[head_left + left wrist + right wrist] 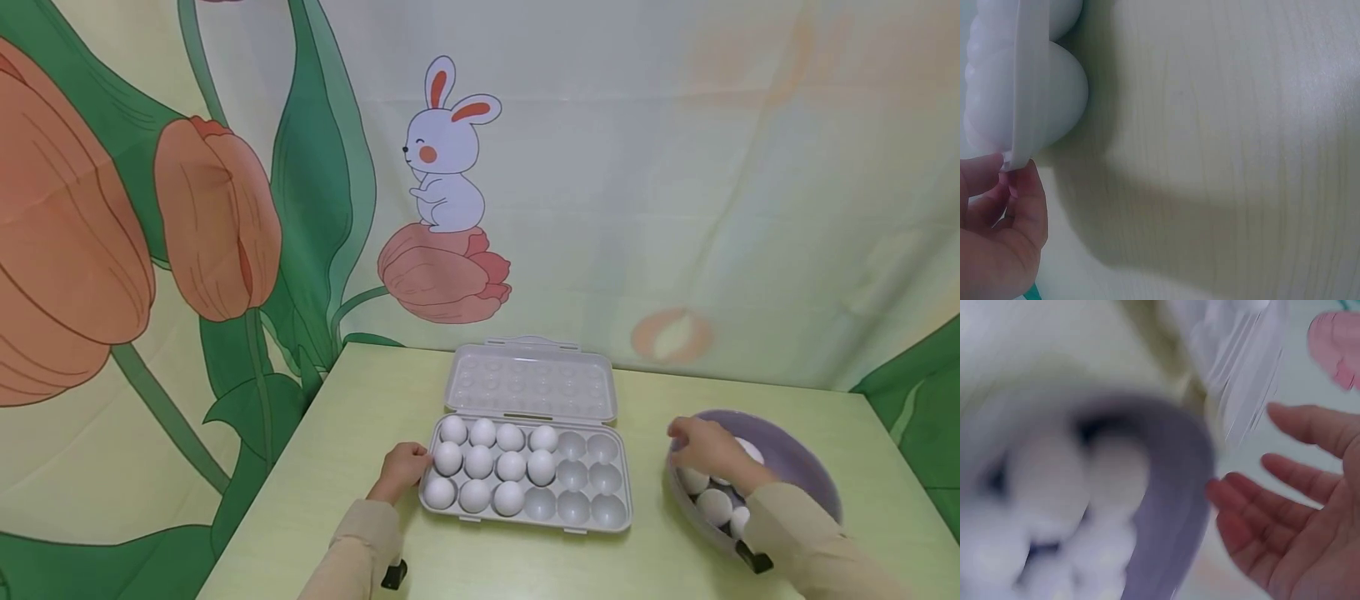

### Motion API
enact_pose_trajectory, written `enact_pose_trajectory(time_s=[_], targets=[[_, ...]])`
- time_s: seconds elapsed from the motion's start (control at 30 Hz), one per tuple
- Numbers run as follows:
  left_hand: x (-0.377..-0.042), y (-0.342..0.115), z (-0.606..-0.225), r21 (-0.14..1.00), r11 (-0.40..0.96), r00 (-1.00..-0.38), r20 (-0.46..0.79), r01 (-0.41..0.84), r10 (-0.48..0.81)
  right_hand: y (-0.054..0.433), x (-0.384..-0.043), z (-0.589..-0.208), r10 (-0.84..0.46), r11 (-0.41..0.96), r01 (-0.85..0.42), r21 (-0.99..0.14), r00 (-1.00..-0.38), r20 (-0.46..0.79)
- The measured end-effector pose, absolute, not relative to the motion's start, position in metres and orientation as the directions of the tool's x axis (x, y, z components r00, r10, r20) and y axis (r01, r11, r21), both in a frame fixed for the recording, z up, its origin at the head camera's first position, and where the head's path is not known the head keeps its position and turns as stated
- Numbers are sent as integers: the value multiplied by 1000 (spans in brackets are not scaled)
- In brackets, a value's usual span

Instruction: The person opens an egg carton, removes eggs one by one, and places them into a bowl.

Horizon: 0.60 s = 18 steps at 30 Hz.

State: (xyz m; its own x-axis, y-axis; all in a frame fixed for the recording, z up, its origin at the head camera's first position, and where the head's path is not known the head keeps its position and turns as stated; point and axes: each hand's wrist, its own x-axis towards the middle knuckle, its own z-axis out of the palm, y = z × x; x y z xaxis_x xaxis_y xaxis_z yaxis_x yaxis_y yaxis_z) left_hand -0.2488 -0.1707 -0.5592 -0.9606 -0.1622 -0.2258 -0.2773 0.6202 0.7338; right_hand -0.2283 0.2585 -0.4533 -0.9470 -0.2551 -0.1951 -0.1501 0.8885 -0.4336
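Observation:
A light grey plastic egg carton [604,478] lies with its lid [531,385] folded back behind it. White eggs [479,461] fill its left part; the cups at its right hold none. My left hand [403,467] is at the carton's left end, and in the left wrist view its thumb and fingers pinch the rim [1022,119]. Over the left side of a purple bowl [798,467] is my right hand [712,454]. The right wrist view has this hand [1291,512] with fingers spread and nothing in it. Several white eggs [715,506] sit in the bowl, partly hidden by my right arm.
Everything stands on a pale wood-grain table [375,383]. A hanging cloth [585,208] printed with tulips and a rabbit rises behind the table's back edge. Between carton and bowl there is a narrow strip of tabletop.

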Motion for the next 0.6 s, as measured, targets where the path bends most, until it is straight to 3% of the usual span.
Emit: enact_pose_trajectory(time_s=[0.17, 0.3, 0.6], targets=[[-265, -181, -594, 749, 626, -976, -181, -219, -125, 211, -240, -473, -383, 768, -254, -588, -918, -104], [-255, -173, -571, 730, 619, -957, -240, -290, -165, 177, -245, -490, -437, 691, -286, -664, -897, -68], [-242, -167, -549, 733, 622, -961, -228, -275, -155, 128, -246, -526, -404, 641, -249, -726, -914, -43]])
